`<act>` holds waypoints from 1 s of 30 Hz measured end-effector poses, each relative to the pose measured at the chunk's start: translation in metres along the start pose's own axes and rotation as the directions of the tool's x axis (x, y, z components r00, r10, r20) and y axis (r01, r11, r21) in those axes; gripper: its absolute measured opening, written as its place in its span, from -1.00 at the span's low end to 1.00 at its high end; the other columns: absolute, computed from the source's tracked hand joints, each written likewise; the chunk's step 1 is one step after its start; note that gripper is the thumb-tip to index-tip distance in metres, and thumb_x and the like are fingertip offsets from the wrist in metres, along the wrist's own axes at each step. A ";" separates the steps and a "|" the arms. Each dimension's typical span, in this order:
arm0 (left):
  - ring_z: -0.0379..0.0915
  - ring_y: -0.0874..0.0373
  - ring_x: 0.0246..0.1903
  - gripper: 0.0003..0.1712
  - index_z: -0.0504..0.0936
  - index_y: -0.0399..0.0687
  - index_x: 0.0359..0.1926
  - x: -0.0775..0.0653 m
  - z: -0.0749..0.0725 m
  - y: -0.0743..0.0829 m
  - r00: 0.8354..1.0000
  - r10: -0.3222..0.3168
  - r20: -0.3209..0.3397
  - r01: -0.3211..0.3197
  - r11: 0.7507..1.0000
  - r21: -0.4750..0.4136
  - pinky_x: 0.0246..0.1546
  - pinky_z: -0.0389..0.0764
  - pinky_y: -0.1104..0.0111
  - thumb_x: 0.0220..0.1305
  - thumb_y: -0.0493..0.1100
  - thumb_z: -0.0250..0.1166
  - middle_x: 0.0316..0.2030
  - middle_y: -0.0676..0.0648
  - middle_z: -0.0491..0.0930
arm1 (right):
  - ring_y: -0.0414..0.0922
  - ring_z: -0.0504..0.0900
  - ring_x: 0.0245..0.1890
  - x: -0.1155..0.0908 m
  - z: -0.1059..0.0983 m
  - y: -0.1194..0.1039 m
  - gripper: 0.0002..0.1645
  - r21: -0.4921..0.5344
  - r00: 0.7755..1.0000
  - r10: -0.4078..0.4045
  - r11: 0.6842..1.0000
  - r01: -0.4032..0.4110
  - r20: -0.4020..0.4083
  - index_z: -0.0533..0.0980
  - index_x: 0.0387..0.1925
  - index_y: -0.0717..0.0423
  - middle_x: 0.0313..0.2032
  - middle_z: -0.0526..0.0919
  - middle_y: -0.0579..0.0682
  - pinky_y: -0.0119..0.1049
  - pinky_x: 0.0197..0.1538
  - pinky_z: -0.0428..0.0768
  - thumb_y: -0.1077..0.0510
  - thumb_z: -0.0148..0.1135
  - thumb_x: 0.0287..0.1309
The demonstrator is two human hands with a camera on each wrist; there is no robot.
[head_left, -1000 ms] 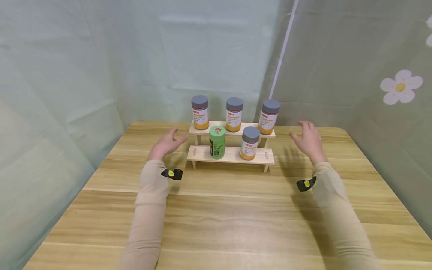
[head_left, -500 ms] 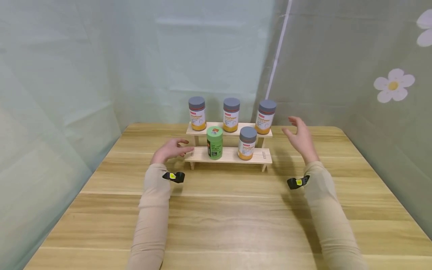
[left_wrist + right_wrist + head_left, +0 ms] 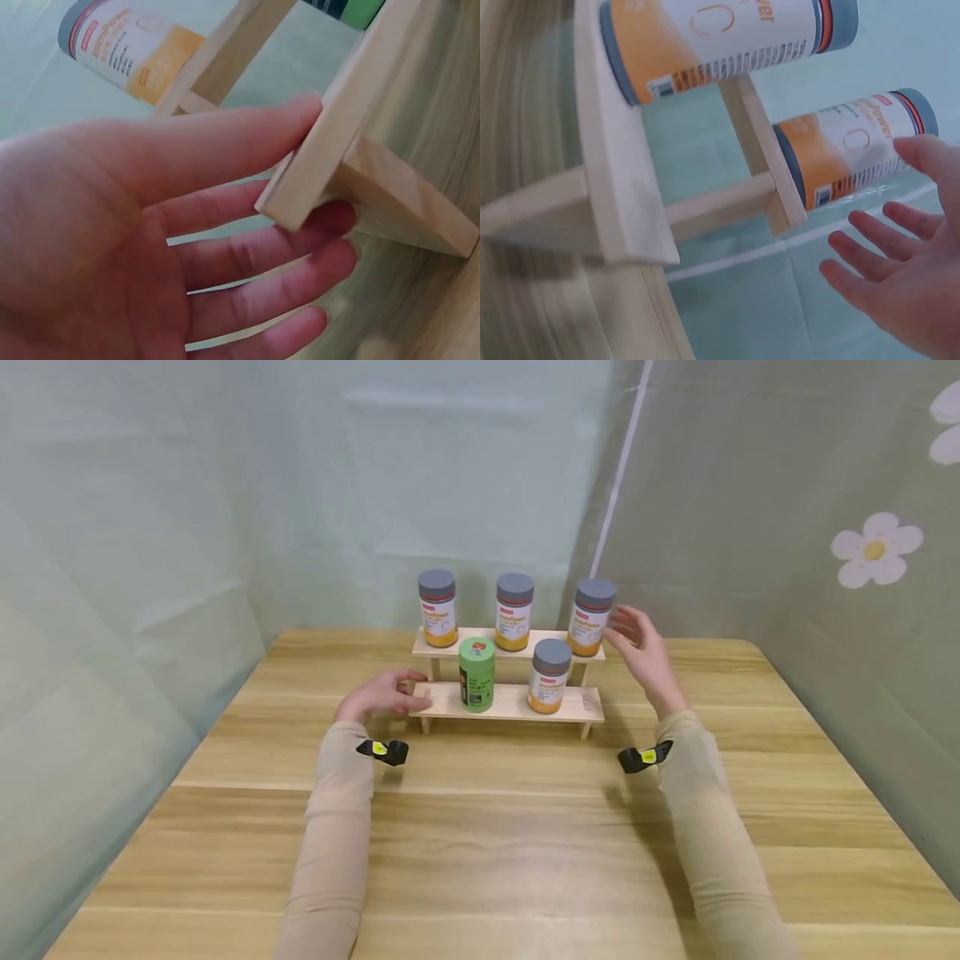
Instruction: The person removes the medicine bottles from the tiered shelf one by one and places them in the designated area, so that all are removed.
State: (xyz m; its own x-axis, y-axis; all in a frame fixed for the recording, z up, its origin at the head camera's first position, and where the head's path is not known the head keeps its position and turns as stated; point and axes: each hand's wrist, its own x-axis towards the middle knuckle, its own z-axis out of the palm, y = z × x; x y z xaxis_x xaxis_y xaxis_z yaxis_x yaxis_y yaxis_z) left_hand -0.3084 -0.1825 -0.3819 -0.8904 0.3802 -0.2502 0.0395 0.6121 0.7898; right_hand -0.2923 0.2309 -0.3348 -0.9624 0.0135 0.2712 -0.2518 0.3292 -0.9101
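Observation:
A two-tier wooden display rack (image 3: 507, 703) stands on the table. My left hand (image 3: 384, 693) grips the left end of its lower board, thumb on top and fingers underneath, as the left wrist view shows. At the upper tier's right end, my right hand (image 3: 642, 652) is beside a grey-lidded supplement jar (image 3: 591, 618). In the right wrist view its thumb overlaps this jar (image 3: 847, 146) and the fingers spread loosely, apart from it. Two like jars, one in the middle (image 3: 513, 612) and one at left (image 3: 437, 608), share that tier. Below stand a green jar (image 3: 477, 675) and another grey-lidded jar (image 3: 550, 677).
The wood-grain table (image 3: 495, 827) extends in front of the rack and to both sides. Pale green cloth (image 3: 465, 468) hangs behind it, and a darker cloth with white flowers (image 3: 876, 550) hangs at the right.
My left hand has moved right and taken hold of the rack's lower left end. My right hand has moved left, up to the right upper jar. The jars keep their places on the rack.

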 end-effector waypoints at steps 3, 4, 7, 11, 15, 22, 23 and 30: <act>0.49 0.13 -0.25 -0.22 0.23 -0.20 0.39 0.003 0.002 -0.004 1.000 0.015 0.010 -0.015 1.000 -0.001 -0.14 0.61 0.32 0.26 -0.03 0.32 -0.02 -0.26 0.48 | 0.14 0.23 0.42 0.003 0.004 -0.002 -0.23 0.061 1.000 0.027 0.998 -0.028 0.013 0.07 0.45 0.11 0.40 0.24 0.22 0.06 0.45 0.21 0.01 0.13 0.35; 0.49 0.13 -0.26 -0.22 0.23 -0.20 0.39 0.003 0.002 -0.005 1.000 0.023 0.011 -0.023 1.000 -0.001 -0.13 0.61 0.31 0.27 -0.03 0.32 -0.04 -0.25 0.48 | 0.12 0.22 0.42 0.004 0.005 -0.002 -0.23 0.086 0.999 0.038 0.996 -0.039 0.019 0.06 0.46 0.09 0.41 0.23 0.21 0.06 0.45 0.21 0.00 0.12 0.36; 0.49 0.13 -0.24 -0.26 0.23 -0.22 0.38 0.004 0.003 -0.008 0.999 0.051 0.014 -0.051 0.999 -0.014 -0.09 0.62 0.26 0.29 -0.06 0.29 -0.08 -0.25 0.48 | 0.10 0.19 0.43 0.006 0.009 -0.004 -0.23 0.149 0.998 0.058 0.987 -0.062 0.031 0.03 0.47 0.07 0.43 0.18 0.21 0.06 0.46 0.19 0.01 0.09 0.37; 0.49 0.14 -0.25 -0.32 0.24 -0.21 0.37 0.003 0.002 -0.012 0.997 0.071 0.021 -0.070 0.996 -0.064 -0.10 0.62 0.23 0.32 -0.09 0.25 -0.10 -0.21 0.48 | 0.08 0.19 0.43 0.008 0.013 -0.006 -0.24 0.193 0.998 0.062 0.979 -0.067 0.031 0.01 0.48 0.09 0.43 0.17 0.21 0.04 0.46 0.21 0.06 0.07 0.39; 0.46 0.19 -0.30 -0.34 0.26 -0.19 0.36 0.003 0.000 -0.017 0.997 0.073 0.026 -0.069 0.990 -0.121 -0.15 0.61 0.27 0.33 -0.13 0.24 -0.19 -0.12 0.49 | 0.08 0.19 0.44 0.010 0.017 -0.009 -0.23 0.184 0.998 0.065 0.981 -0.069 0.024 0.02 0.48 0.10 0.44 0.18 0.19 -0.01 0.47 0.21 0.09 0.10 0.37; 0.46 0.16 -0.19 -0.34 0.24 -0.16 0.38 0.002 -0.001 -0.018 0.998 0.055 0.023 -0.051 0.987 -0.153 -0.06 0.65 0.18 0.33 -0.13 0.24 -0.06 -0.21 0.49 | 0.02 0.27 0.39 0.015 0.025 -0.009 -0.23 0.181 0.998 0.064 0.981 -0.067 0.023 0.12 0.43 0.02 0.40 0.28 0.16 -0.05 0.46 0.23 0.07 0.22 0.28; 0.47 0.14 -0.17 -0.33 0.24 -0.16 0.38 0.002 -0.001 -0.017 0.998 0.053 0.025 -0.048 0.987 -0.155 -0.05 0.65 0.17 0.33 -0.13 0.24 -0.03 -0.24 0.48 | 0.01 0.29 0.37 0.016 0.026 -0.009 -0.23 0.183 0.998 0.064 0.981 -0.067 0.023 0.13 0.43 0.02 0.38 0.29 0.16 -0.06 0.44 0.25 0.07 0.23 0.27; 0.48 0.02 -0.03 -0.32 0.18 -0.11 0.41 0.003 -0.002 -0.015 0.998 0.040 0.058 -0.031 0.986 -0.161 -0.02 0.64 0.14 0.36 -0.10 0.20 0.15 -0.37 0.40 | -0.08 0.41 0.22 0.017 0.030 -0.010 -0.24 0.174 0.997 0.074 0.982 -0.072 -0.010 0.20 0.39 -0.01 0.32 0.37 0.15 -0.28 0.16 0.41 0.04 0.28 0.23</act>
State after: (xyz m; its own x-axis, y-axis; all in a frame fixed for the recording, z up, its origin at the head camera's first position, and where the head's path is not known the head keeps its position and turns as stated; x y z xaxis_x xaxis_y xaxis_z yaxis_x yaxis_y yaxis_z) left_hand -0.3121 -0.1921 -0.3939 -0.8604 0.4441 -0.2500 -0.0068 0.4804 0.8770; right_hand -0.3096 0.1997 -0.3303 -0.9774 0.0473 0.2058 -0.1961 0.1584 -0.9677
